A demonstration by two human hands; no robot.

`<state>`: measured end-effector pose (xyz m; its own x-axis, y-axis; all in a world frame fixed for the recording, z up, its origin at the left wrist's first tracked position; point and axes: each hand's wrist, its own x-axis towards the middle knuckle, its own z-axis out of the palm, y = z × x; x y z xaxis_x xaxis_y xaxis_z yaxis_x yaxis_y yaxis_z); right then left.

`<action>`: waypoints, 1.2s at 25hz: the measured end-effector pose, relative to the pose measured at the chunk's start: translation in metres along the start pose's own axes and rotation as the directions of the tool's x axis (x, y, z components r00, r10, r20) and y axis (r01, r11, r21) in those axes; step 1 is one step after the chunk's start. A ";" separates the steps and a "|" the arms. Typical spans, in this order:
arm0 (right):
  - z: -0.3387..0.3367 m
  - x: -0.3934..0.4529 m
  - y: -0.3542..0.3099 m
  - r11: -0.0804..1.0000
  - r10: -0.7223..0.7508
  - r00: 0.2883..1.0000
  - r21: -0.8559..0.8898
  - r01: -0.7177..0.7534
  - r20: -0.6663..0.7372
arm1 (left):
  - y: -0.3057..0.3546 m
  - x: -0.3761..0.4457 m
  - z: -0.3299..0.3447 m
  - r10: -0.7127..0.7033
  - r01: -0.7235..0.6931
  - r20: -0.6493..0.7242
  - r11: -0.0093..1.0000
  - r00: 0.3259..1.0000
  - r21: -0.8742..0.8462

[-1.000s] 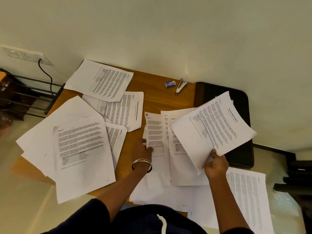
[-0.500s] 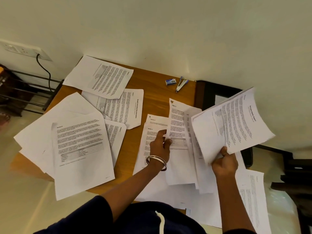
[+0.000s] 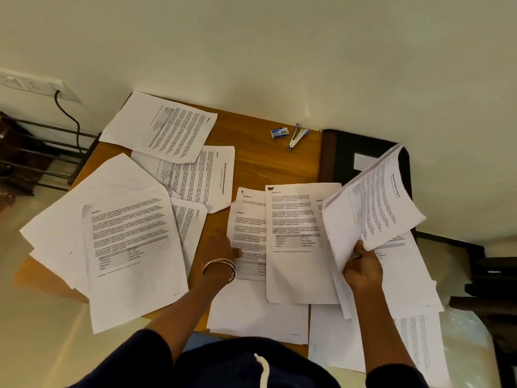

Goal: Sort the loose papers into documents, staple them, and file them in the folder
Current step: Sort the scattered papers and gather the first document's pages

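Printed sheets lie scattered over a wooden table (image 3: pixel 260 152). My right hand (image 3: pixel 363 267) grips a lifted stack of papers (image 3: pixel 372 208) by its lower corner, fanned up to the right. My left hand (image 3: pixel 222 246) rests on the left edge of a printed sheet (image 3: pixel 247 242) in the middle, bangles on the wrist. A sheet with a table on it (image 3: pixel 299 242) overlaps that page. A black folder (image 3: pixel 349 152) lies at the table's right end, partly hidden behind the lifted stack. A small stapler (image 3: pixel 298 136) and a staple box (image 3: pixel 279 133) sit near the far edge.
A pile of sheets (image 3: pixel 126 242) overhangs the table's left side, with more pages (image 3: pixel 165 127) at the far left corner. Papers (image 3: pixel 414 331) also hang off the near right. A wall socket with a cable (image 3: pixel 67 113) and a dark rack (image 3: pixel 36 152) stand on the left.
My left hand has slid left and down to the edge of the middle sheet. The page with the table now lies flat on the middle pile. My right hand keeps the stack raised.
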<state>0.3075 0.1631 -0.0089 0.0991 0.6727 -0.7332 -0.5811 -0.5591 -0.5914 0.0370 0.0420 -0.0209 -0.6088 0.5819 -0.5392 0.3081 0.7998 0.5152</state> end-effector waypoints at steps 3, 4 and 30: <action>-0.003 0.004 0.002 0.996 -0.005 1.000 -0.094 0.006 0.011 | -0.001 0.001 -0.010 0.050 -0.050 0.000 0.997 0.999 -0.067; -0.006 0.010 0.004 0.998 0.011 1.000 -0.057 -0.010 0.009 | -0.001 0.002 -0.016 0.070 -0.071 -0.044 0.997 0.997 -0.014; 0.020 -0.011 -0.004 0.997 -0.004 0.991 0.074 -0.006 0.131 | 0.067 0.006 -0.108 0.383 -0.536 -0.411 0.756 0.827 -0.375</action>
<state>0.2924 0.1672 0.0083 -0.0050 0.7325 -0.6807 -0.6396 -0.5257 -0.5609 -0.0247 0.0832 0.0821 -0.6864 0.7268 0.0252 0.2850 0.2369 0.9288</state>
